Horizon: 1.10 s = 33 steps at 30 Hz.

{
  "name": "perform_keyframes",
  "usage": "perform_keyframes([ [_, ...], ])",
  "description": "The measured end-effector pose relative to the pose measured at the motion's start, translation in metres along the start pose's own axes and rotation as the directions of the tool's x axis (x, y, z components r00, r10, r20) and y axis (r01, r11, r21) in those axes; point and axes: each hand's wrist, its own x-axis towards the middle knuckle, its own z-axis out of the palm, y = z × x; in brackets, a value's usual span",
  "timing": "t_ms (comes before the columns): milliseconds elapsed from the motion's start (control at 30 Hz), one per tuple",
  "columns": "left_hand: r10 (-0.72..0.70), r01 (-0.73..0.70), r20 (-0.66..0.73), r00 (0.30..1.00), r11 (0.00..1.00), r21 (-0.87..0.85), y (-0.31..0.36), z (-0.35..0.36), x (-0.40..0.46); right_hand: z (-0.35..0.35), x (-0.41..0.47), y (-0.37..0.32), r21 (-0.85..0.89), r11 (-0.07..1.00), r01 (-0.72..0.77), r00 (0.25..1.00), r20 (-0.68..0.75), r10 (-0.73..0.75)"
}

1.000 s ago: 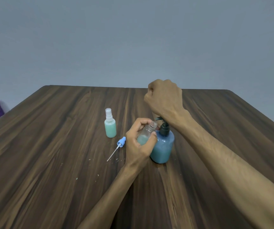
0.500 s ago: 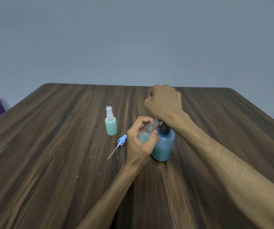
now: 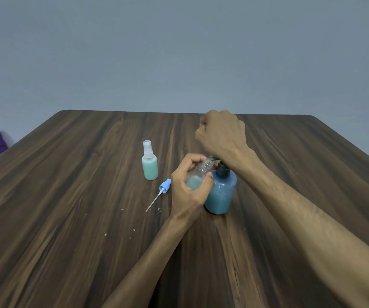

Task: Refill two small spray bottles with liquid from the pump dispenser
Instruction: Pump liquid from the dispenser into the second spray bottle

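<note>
Two hands work near the middle of the wooden counter [image 3: 68, 196]. The left hand [image 3: 190, 190] grips an uncapped small spray bottle [image 3: 198, 177], tilted with its mouth under the spout of the blue pump dispenser [image 3: 221, 194]. The right hand [image 3: 221, 134], curled into a fist, presses its heel on the pump head. Toward the left edge stand a capped green spray bottle [image 3: 149, 166] and, nearer, a loose blue sprayer cap [image 3: 164, 188] lying flat.

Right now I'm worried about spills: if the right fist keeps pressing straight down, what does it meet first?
The pump dispenser: its dark pump head sits directly under the right hand, the wrist apparently already on it, though contact is partly hidden.
</note>
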Motion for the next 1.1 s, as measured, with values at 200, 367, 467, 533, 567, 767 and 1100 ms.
perform_keyframes([
  [200,0.01,-0.01,-0.007,1.0,1.0,-0.003,0.0,-0.001,-0.001,-0.005,0.004,-0.002,0.013,1.0,0.008,0.999,-0.049,-0.007],
  [367,0.0,0.0,0.001,1.0,1.0,-0.003,-0.001,0.0,-0.001,0.002,-0.004,-0.001,-0.002,1.0,0.02,1.0,0.015,-0.02],
  [467,0.011,-0.011,-0.006,1.0,1.0,-0.011,-0.001,-0.001,0.0,-0.003,0.003,-0.002,0.012,1.0,0.022,0.999,-0.047,-0.021],
  [533,0.009,-0.009,-0.002,1.0,1.0,-0.021,-0.001,0.0,0.001,-0.002,0.004,0.001,0.007,1.0,0.007,0.999,-0.052,-0.006],
  [567,0.005,-0.005,0.002,1.0,1.0,-0.023,-0.001,0.0,0.0,0.0,0.001,0.001,0.0,1.0,0.005,1.0,-0.026,-0.005],
  [767,-0.003,0.003,-0.005,1.0,1.0,-0.019,-0.003,0.0,-0.002,-0.005,0.002,-0.002,0.01,1.0,0.017,0.998,-0.056,-0.016],
  [1100,-0.015,0.015,-0.004,1.0,1.0,-0.027,-0.001,-0.001,-0.002,-0.008,0.004,-0.005,0.022,0.999,0.028,1.0,-0.011,-0.028],
])
